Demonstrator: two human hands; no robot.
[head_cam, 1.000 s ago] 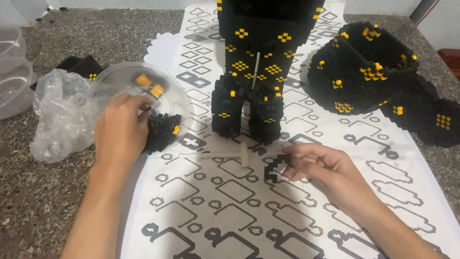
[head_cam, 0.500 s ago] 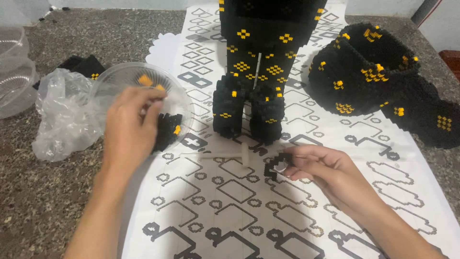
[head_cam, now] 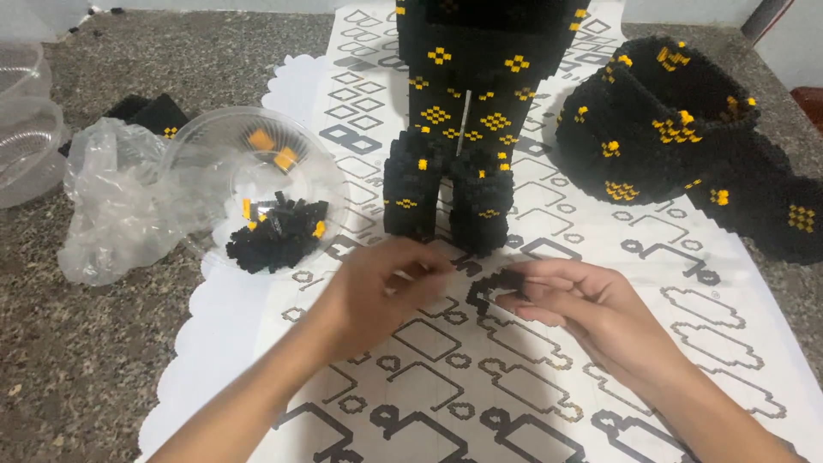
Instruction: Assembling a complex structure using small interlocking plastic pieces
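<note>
one small black curved brick piece point(head_cam: 490, 287), pinched.

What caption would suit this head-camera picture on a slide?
Two hands, left hand and right hand, meet over a small black brick piece before a black-and-yellow brick figure.

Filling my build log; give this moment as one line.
left hand: pinching, contents unclear | right hand: holds black block piece | clear bowl: loose blocks
</note>
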